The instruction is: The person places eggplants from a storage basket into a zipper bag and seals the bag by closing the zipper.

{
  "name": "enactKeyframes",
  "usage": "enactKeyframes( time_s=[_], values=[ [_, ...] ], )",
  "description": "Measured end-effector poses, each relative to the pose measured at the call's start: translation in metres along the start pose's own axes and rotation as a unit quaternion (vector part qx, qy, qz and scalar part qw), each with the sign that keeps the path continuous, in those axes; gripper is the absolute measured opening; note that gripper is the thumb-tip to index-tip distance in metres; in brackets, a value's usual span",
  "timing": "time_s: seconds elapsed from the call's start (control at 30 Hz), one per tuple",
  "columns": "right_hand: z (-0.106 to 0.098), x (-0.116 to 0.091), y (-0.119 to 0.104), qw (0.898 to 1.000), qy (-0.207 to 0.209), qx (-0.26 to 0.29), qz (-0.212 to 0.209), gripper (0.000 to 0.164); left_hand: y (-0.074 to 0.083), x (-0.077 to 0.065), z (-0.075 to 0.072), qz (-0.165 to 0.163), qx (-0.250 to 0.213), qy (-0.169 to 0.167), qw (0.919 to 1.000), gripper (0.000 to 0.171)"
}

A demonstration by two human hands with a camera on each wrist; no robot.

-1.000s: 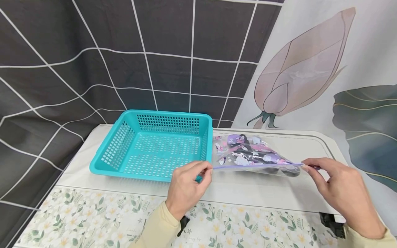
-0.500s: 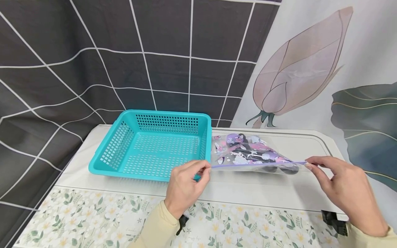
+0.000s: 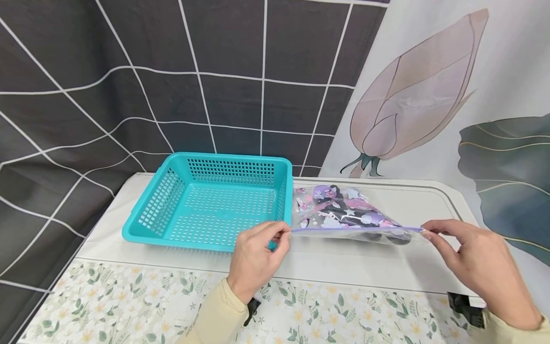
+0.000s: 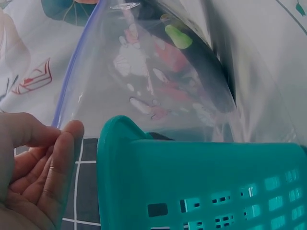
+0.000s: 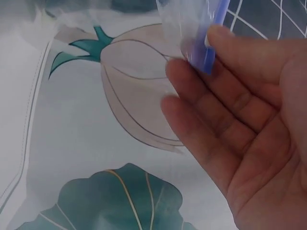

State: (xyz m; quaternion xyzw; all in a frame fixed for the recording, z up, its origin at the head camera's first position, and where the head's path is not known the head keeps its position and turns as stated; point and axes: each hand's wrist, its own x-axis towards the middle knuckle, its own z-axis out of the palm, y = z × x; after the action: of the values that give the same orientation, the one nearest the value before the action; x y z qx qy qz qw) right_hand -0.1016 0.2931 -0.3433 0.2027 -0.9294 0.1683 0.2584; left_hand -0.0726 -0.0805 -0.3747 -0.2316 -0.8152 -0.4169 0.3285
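Observation:
A clear zip bag (image 3: 343, 215) with pink, white and purple cartoon prints lies on the table's right half, its zip edge lifted toward me. Dark and purple items show through the plastic, their kind obscured by the prints. My left hand (image 3: 259, 258) pinches the left end of the purple zip strip (image 3: 356, 229), close to the basket's near right corner. At the opposite end, my right hand (image 3: 477, 263) pinches the strip's tip between thumb and index finger. The right wrist view shows that blue-purple tip (image 5: 208, 60) between the fingers. The strip is stretched fairly straight.
A turquoise plastic basket (image 3: 148, 210) with perforated walls stands left of the bag, nothing inside it. A floral cloth (image 3: 142, 301) covers the table's near part. Behind hang a dark curtain with white grid lines (image 3: 232, 105) and a pale one with a large flower bud.
My right hand has shifted slightly right along the zip strip to its end. The left hand keeps its pinch on the other end. The head view has drifted a little.

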Motion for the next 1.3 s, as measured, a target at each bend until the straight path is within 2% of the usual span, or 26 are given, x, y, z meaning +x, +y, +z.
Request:
enactKeyframes(
  time_s=[0.1, 0.27, 0.37, 0.5, 0.63, 0.8, 0.93, 1.07, 1.13, 1.2, 1.3],
  values=[
    [0.0, 0.0, 0.0, 1.0, -0.016, -0.006, 0.007, 0.017, 0.003, 0.0, -0.001, -0.017, 0.016, -0.017, 0.9996, 0.01],
    [0.001, -0.001, 0.0, 0.999, -0.025, -0.005, 0.024, 0.021, 0.007, 0.0, -0.003, -0.046, 0.044, -0.064, 0.9959, 0.011],
    [0.002, -0.002, 0.001, 0.998, -0.047, -0.004, 0.03, 0.024, 0.008, 0.0, -0.004, -0.059, 0.056, -0.086, 0.9929, 0.012],
    [0.004, -0.003, 0.002, 0.997, -0.078, -0.003, 0.022, 0.029, 0.008, 0.0, -0.005, -0.061, 0.077, -0.109, 0.9892, 0.014],
    [0.006, -0.004, 0.005, 0.996, -0.094, 0.008, -0.001, 0.032, 0.011, -0.001, -0.007, -0.047, 0.111, -0.128, 0.9844, 0.014],
    [0.01, -0.008, 0.01, 0.99, -0.133, 0.027, -0.029, 0.036, 0.021, -0.001, -0.011, -0.042, 0.148, -0.167, 0.9739, 0.011],
    [0.016, -0.012, 0.013, 0.983, -0.167, 0.055, -0.053, 0.039, 0.029, -0.004, -0.01, -0.04, 0.188, -0.208, 0.959, 0.006],
    [0.022, -0.014, 0.015, 0.972, -0.193, 0.101, -0.085, 0.04, 0.034, -0.008, -0.005, -0.064, 0.217, -0.243, 0.9432, 0.006],
    [0.024, -0.015, 0.016, 0.962, -0.223, 0.124, -0.093, 0.04, 0.035, -0.012, -0.003, -0.074, 0.233, -0.258, 0.9347, 0.009],
    [0.025, -0.014, 0.015, 0.947, -0.28, 0.14, -0.077, 0.034, 0.036, -0.014, 0.0, -0.08, 0.25, -0.268, 0.927, 0.011],
    [0.028, -0.013, 0.013, 0.912, -0.376, 0.16, -0.036, 0.025, 0.038, -0.018, 0.004, -0.081, 0.276, -0.289, 0.913, 0.011]
  ],
)
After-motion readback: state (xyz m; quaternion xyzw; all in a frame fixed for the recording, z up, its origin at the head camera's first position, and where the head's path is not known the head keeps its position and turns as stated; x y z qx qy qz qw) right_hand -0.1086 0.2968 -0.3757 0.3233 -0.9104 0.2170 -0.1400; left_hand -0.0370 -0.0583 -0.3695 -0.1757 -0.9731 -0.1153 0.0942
